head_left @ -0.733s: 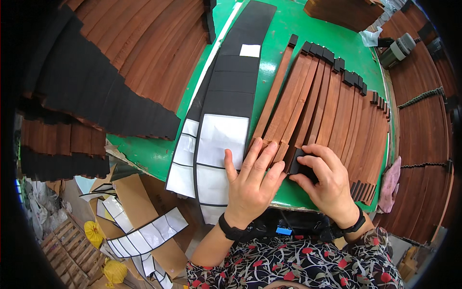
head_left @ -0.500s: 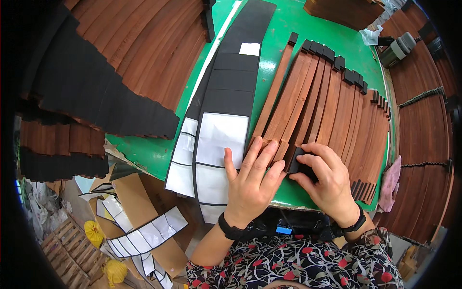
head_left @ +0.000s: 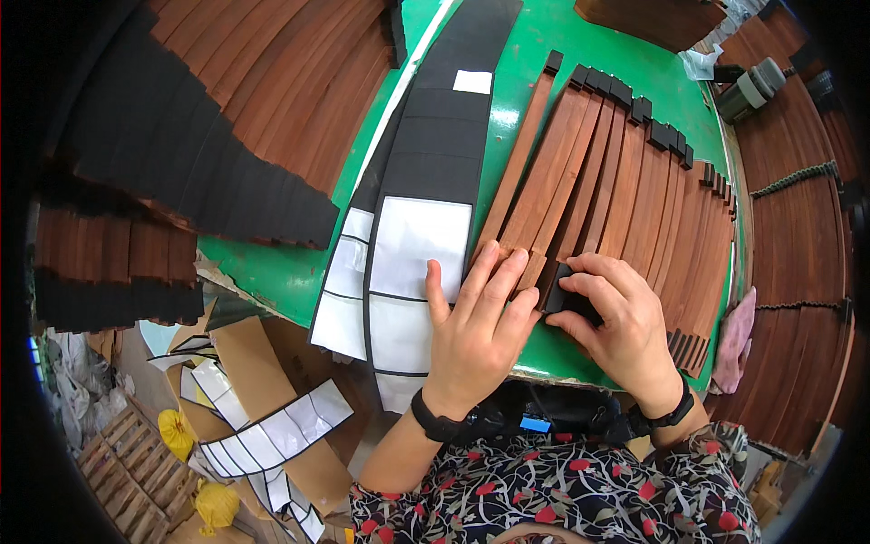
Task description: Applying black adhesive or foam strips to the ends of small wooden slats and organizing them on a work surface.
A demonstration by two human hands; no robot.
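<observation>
From the head view: grasping a black piece (head_left: 558,296) in the grip of the right hand (head_left: 625,319), with thumb on the near side and fingertips on the far side. Lying inside that grip, partly covered by fingers, at the near ends of the wooden strips (head_left: 546,199), near the edge of the table (head_left: 507,113). Laying the left hand (head_left: 480,331) over strip ends just to the left, with grip released, fingers extended, little finger splayed toward a black-and-white sheet (head_left: 422,245), thumb hidden.
</observation>
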